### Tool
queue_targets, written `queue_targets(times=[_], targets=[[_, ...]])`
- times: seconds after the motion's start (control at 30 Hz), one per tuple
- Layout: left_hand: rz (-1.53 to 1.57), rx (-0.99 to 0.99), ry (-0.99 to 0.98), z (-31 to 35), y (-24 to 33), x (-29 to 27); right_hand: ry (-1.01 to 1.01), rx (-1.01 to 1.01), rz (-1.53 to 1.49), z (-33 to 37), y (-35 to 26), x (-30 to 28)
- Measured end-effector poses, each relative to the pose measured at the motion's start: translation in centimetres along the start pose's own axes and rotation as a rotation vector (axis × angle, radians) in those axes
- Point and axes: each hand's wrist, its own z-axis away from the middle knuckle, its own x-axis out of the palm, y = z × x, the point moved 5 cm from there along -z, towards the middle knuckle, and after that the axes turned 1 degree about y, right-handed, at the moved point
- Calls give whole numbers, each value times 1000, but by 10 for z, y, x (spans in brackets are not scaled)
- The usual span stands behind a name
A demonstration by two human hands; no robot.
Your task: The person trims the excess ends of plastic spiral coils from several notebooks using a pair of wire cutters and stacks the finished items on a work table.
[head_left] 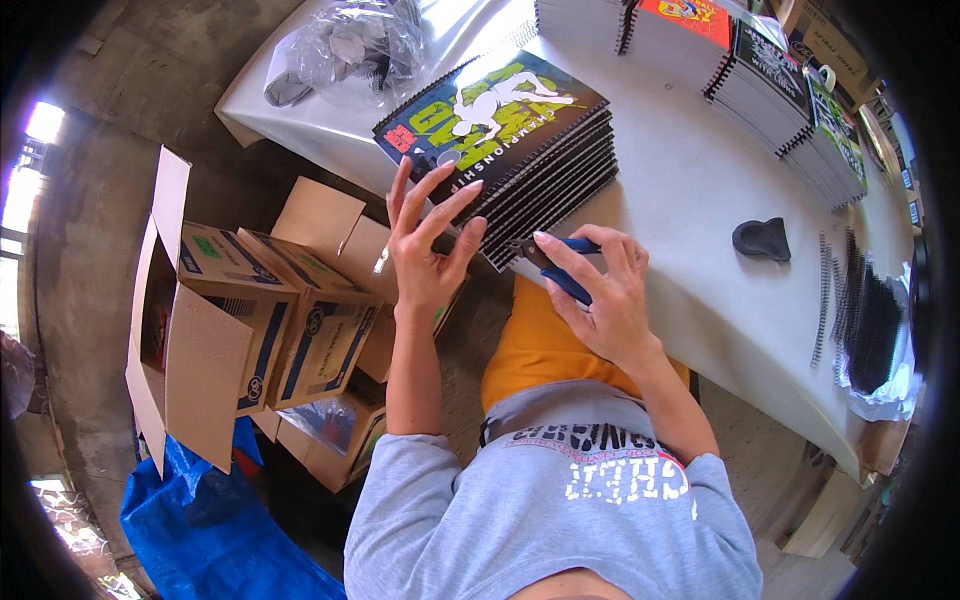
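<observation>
A stack of spiral notebooks (520,105) lies at the near edge of the table, the top one with a dark cover showing a white figure and green lettering. Black coil bindings show along the stack's side. Over its near left corner, my left hand (430,245) has its fingers spread, the fingertips at the top notebook's edge; whether they press on it I cannot tell. My right hand (615,290) is wrapped round small cutting pliers (568,287) with blue handles. The pliers' jaws point at the stack's near corner, by the coil ends.
The white-covered table (690,270) carries more notebook stacks (770,75) at the back right. A black horseshoe-shaped piece (762,240) and a pile of black coils (870,320) lie right. Crumpled clear plastic (370,50) sits back left. Cardboard boxes (230,330) and a blue sheet (220,530) stand left.
</observation>
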Motion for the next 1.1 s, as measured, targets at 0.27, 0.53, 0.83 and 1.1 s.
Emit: queue_targets(times=[0.27,0.53,0.83,1.1], targets=[[7,47,-127,1,-6,-1,-20,26,111,-8,-19,10],[74,-25,-121,7,-2,4,5,49,192,-18,-28,26],[29,-33,-163,5,-2,0,-113,118,44,-20,-26,32],[-69,-131,-238,7,-2,1,-251,292,-472,-13,-14,41]])
